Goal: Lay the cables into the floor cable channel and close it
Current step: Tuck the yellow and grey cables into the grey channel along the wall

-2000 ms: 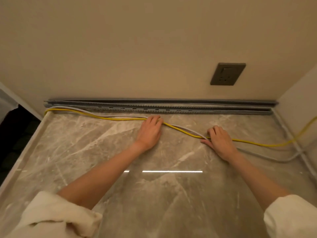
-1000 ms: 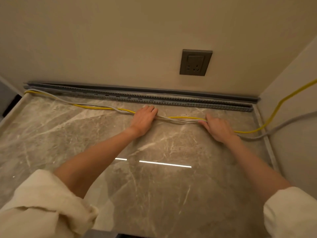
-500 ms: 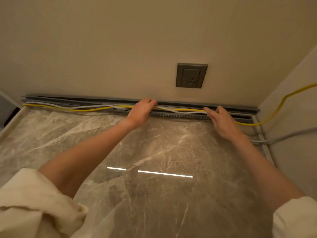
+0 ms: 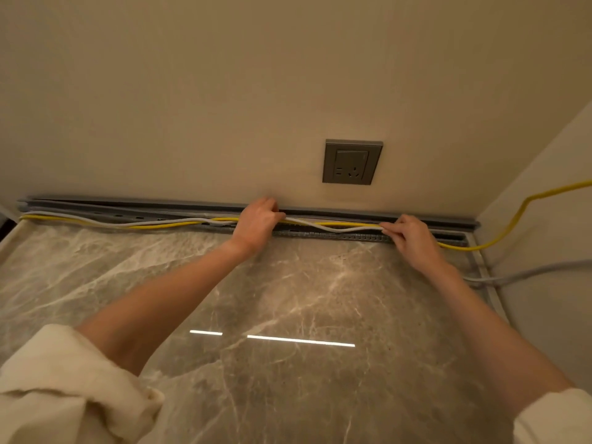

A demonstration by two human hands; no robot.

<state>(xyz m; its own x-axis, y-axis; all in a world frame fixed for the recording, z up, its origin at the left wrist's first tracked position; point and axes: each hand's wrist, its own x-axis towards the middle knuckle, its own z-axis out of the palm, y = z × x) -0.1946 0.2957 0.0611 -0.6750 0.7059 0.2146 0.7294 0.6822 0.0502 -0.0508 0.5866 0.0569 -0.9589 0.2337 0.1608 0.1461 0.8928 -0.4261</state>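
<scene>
Left hand (image 4: 256,222) and right hand (image 4: 411,237) each pinch yellow cable (image 4: 352,224) and grey cable (image 4: 320,226) closed-fingered over the open channel (image 4: 320,234) at the floor's far edge

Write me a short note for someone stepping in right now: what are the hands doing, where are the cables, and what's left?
Left hand: closed on both cables, over the channel at the wall.
Right hand: pinching the same pair further right.
Yellow cable and grey cable: lifted between the hands, not yet seated; their left stretch lies along the channel, though whether it sits inside I cannot tell. On the right both trail out along the side wall.
Done: cables brought to the channel.
Left: press them in, then close the channel.
</scene>
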